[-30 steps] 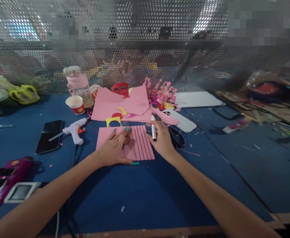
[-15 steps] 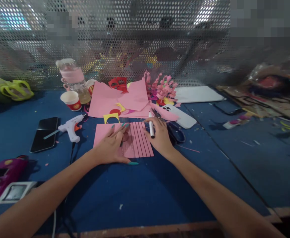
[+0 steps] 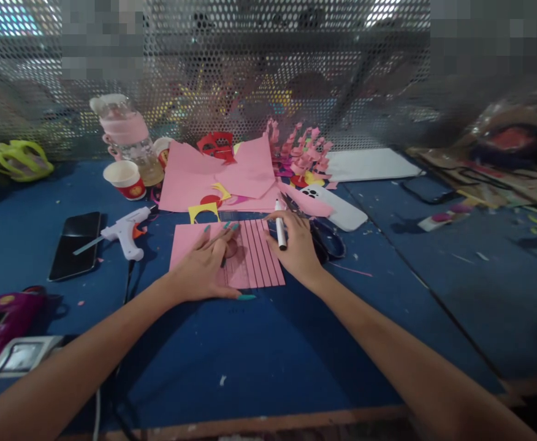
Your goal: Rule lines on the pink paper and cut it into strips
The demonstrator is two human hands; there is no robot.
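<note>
A pink sheet of paper (image 3: pixel 181 242) lies on the blue table, with several dark parallel lines across its right part. On the sheet rests a see-through ruler-like strip (image 3: pixel 239 269) with a round shape in it; its full outline is hard to make out. My left hand (image 3: pixel 204 263) presses on the strip and sheet, fingers stretched out and thumb spread at the lower edge. In my right hand (image 3: pixel 298 248) is a white marker (image 3: pixel 279 233) with a black end, held between thumb and fingers by the sheet's upper right corner. Its tip points up and away from the paper.
Behind the sheet are cut pink paper (image 3: pixel 250 174), yellow scraps (image 3: pixel 203 212) and curled pink strips (image 3: pixel 312 153). Scissors (image 3: pixel 333 240) and a white phone (image 3: pixel 342 211) lie rightward. Leftward are a glue gun (image 3: pixel 128 234), black phone (image 3: pixel 75 245), paper cup (image 3: pixel 125 180) and bottle (image 3: pixel 125 131).
The view has shifted slightly. Both hands, the marker and the sheet keep nearly the same places relative to one another.
</note>
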